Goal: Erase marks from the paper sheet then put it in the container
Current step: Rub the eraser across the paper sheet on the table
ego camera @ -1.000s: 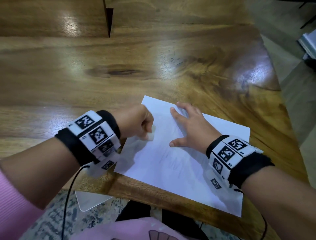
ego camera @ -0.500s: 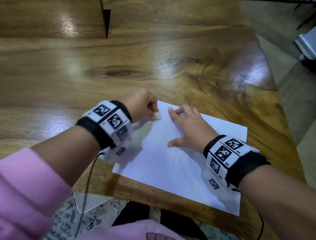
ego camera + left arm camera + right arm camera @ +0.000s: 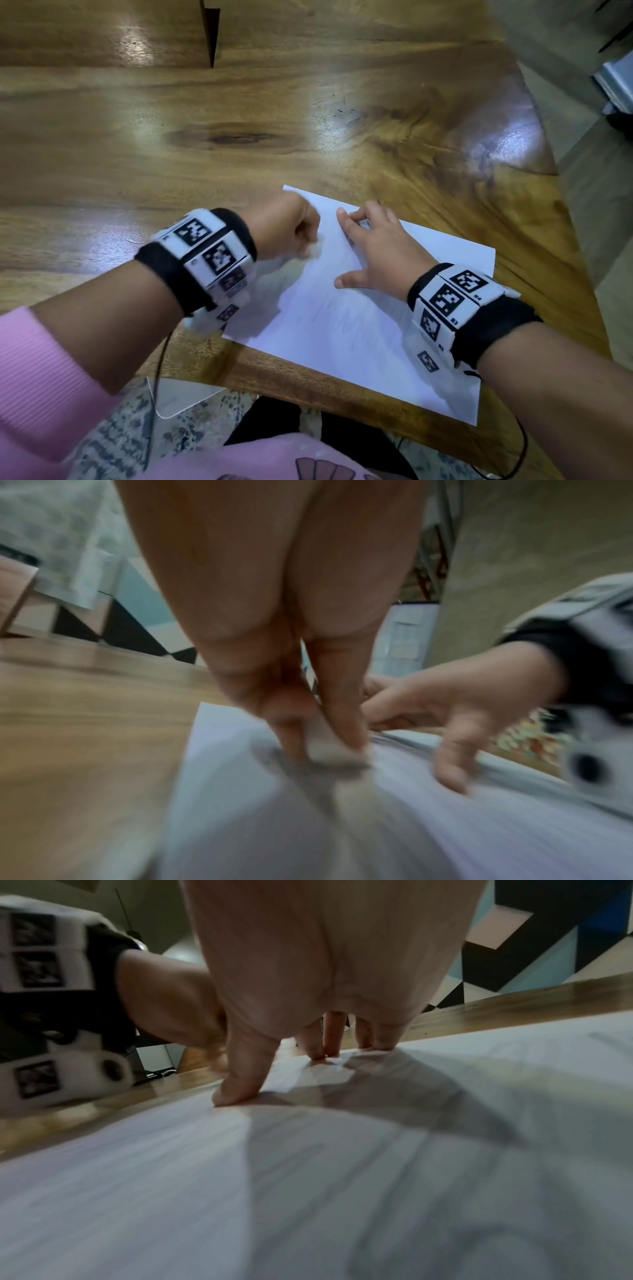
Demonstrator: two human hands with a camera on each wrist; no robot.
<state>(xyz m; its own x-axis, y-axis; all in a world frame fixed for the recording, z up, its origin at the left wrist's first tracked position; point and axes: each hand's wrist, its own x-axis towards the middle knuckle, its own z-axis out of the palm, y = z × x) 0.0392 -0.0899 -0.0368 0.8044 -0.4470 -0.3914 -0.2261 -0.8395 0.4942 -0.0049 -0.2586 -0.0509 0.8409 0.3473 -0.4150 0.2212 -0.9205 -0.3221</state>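
One flat white paper sheet [image 3: 359, 329]

Head view looks down on counter [image 3: 239, 144] from above; both wrist views sit low, close, facing fingers; all share paper sheet [image 3: 359, 329].

A home — wooden table [image 3: 239, 144], patterned rug [image 3: 113, 442].

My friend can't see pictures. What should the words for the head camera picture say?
A left hand rubs a small white eraser on a white paper sheet while the right hand presses the sheet flat with spread fingers. The sheet lies at the near edge of a shiny wooden table, and both wrists wear black bands with square-patterned tags.
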